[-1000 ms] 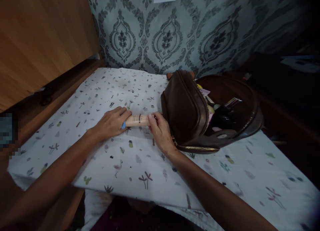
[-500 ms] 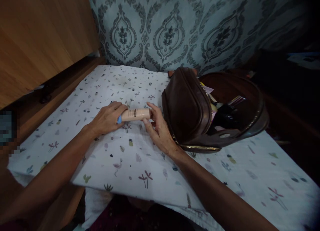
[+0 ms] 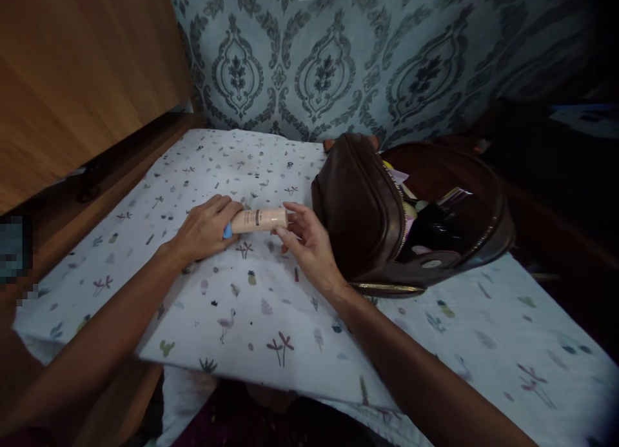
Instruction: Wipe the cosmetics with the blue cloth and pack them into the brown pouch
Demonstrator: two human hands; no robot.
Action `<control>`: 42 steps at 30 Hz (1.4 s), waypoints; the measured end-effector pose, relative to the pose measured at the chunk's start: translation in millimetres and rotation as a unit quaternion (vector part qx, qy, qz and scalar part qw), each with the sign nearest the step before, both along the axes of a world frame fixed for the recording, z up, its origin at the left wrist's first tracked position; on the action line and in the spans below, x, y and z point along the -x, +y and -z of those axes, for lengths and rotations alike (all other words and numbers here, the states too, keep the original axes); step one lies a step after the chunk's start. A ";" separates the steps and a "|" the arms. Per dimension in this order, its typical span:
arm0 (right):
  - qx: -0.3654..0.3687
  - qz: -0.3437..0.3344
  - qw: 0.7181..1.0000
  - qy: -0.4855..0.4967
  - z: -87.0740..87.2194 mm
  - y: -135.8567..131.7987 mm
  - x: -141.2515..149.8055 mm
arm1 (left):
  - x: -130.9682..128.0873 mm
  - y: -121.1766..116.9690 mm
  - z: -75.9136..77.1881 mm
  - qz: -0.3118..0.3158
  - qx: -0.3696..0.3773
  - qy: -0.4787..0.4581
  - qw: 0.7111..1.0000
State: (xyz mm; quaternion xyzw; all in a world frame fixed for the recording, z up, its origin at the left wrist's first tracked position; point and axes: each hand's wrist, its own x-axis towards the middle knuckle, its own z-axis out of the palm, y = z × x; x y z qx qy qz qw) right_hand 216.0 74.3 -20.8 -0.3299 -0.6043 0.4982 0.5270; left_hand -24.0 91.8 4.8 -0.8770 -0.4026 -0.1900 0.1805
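My left hand (image 3: 209, 224) is closed around the left part of a beige cosmetic tube (image 3: 258, 220), which lies sideways just over the patterned cloth. Small print runs around the tube's side. A bit of something blue (image 3: 227, 231) shows between my left fingers and the tube; what it is I cannot make out. At the tube's right end, the thumb and curled fingers of my right hand (image 3: 309, 247) sit on either side of it. The fingers partly hide that end. Just right of this hand stands an unzipped brown leather bag (image 3: 360, 208).
Several small items, among them a shiny clear packet (image 3: 457, 195), fill the open bag. White cloth with flamingo and plant prints (image 3: 232, 169) covers the surface. A wooden panel (image 3: 87, 66) rises at the left, and a patterned wall (image 3: 324, 66) stands behind.
The right fingers have curled more at the tube's end, and the hand has shifted slightly. My left hand keeps its hold on the tube. The view has moved a little.
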 end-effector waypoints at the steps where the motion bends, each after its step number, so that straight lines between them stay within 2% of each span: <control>1: 0.004 -0.004 1.000 -0.002 0.6 0.0 0.3 | 0.6 0.3 0.1 -0.003 0.002 -0.004 1.000; 6: 0.025 0.004 1.000 0.013 2.3 0.5 -1.9 | -0.8 -1.3 -0.9 0.002 0.000 -0.007 1.000; 10: 0.038 0.022 0.999 0.024 -5.1 -2.1 -4.5 | -4.1 -4.2 -2.4 0.008 -0.010 0.004 1.000; 17: 0.072 0.036 0.997 -0.015 -10.6 -0.8 -1.3 | -7.5 -6.5 -3.2 0.013 -0.027 0.024 0.999; 26: -0.005 0.027 0.999 -0.035 -10.3 -0.1 -3.6 | -2.3 -3.3 -2.5 -0.002 -0.038 0.017 0.999; 34: 0.024 0.052 0.996 -0.069 -7.0 -2.8 -3.2 | -7.3 -5.9 -4.1 0.029 -0.031 0.015 0.999; 39: -0.005 0.084 0.995 -0.052 -6.7 -4.3 -2.7 | -4.6 -4.7 -3.2 0.013 -0.017 0.002 1.000; 42: -0.025 0.074 0.996 -0.048 -9.0 -5.1 -2.0 | -3.2 -4.3 -3.7 0.005 -0.020 0.010 1.000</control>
